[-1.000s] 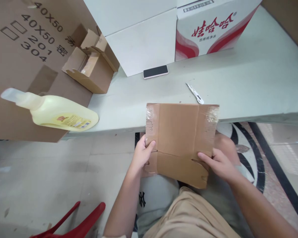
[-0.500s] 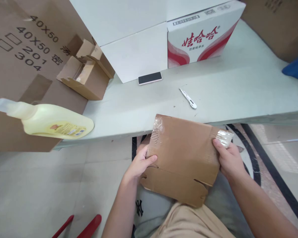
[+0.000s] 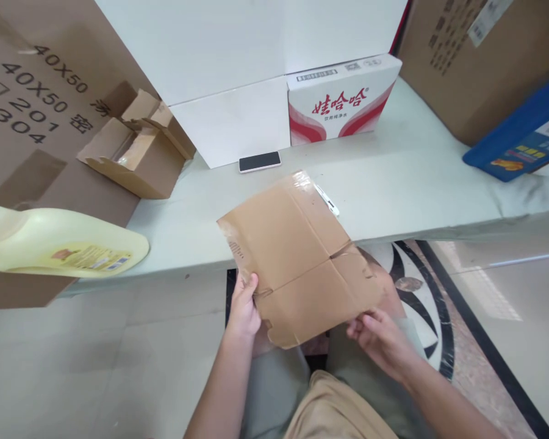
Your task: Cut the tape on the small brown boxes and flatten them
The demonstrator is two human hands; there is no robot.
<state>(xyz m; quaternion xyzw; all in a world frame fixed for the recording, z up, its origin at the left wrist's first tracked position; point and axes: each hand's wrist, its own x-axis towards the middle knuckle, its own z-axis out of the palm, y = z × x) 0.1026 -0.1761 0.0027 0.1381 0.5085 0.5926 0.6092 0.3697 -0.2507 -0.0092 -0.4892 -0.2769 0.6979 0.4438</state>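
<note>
A flattened brown cardboard box (image 3: 283, 244), with clear tape on its far corner and left side, is held tilted above my lap and the table's front edge. My left hand (image 3: 246, 308) is closed on its lower left side, thumb on top. At the lower right edge, the fingers of my right hand (image 3: 377, 338) are curled together against the cardboard; the fingertips are slightly blurred. Just past the box's right side lies a white utility knife (image 3: 327, 200), partly covered by the cardboard. A phone (image 3: 260, 161) with a dark screen rests farther back.
The pale table (image 3: 421, 189) carries a yellowish bottle (image 3: 68, 241) and small open cartons (image 3: 150, 158) at left. White boxes (image 3: 238, 122) and a red-and-white box (image 3: 338, 103) stand behind. A large carton (image 3: 443, 79) and a blue container (image 3: 516, 140) are at right.
The cardboard box has turned and moved left, farther over the table, now overlapping the knife. My right hand has shifted from its taped upper right corner to the lower right edge. The view has shifted right.
</note>
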